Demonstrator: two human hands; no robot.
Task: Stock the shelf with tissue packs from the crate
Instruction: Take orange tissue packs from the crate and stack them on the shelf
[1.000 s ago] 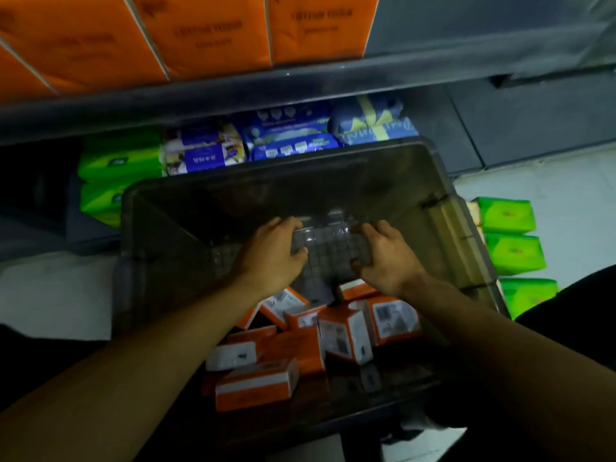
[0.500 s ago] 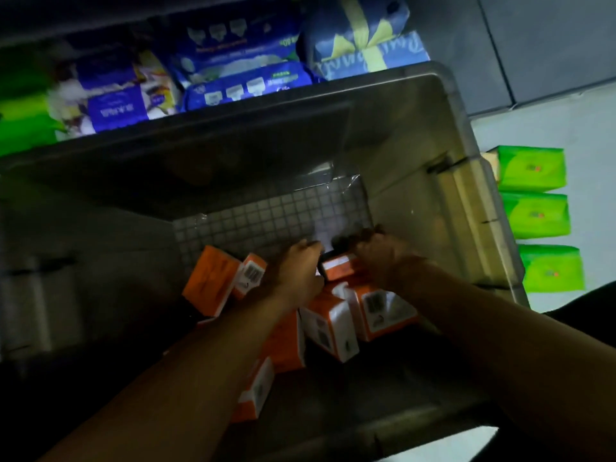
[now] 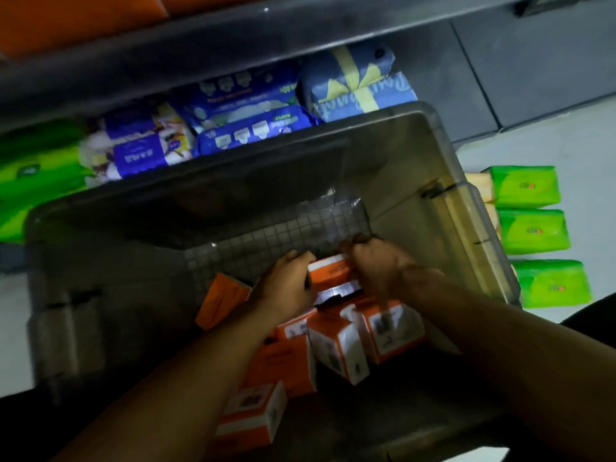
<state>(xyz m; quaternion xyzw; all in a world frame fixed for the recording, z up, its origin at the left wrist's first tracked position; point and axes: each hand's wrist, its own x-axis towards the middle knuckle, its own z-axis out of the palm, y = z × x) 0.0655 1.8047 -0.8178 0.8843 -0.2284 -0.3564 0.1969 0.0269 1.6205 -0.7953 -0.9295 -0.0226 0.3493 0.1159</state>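
Note:
A grey plastic crate (image 3: 443, 181) stands on the floor in front of the shelf. Several orange-and-white tissue packs (image 3: 336, 348) lie jumbled in its near half. My left hand (image 3: 286, 288) and my right hand (image 3: 380, 268) reach into the crate and grip one orange pack (image 3: 330, 270) from either side, fingers curled round its ends. The pack sits just above the heap, near a crumpled clear film (image 3: 336, 295). The crate's gridded floor shows bare beyond my hands.
The low shelf (image 3: 233, 45) behind the crate holds blue and purple tissue bags (image 3: 246, 111) and green packs (image 3: 36, 175) at the left. Large orange packs (image 3: 66, 15) sit on the shelf above. Three green packs (image 3: 530, 228) lie on the pale floor at the right.
Both hands dropped from the clear film at the crate's far end onto the heap and closed round an orange pack. The camera tilted down, then back up a little.

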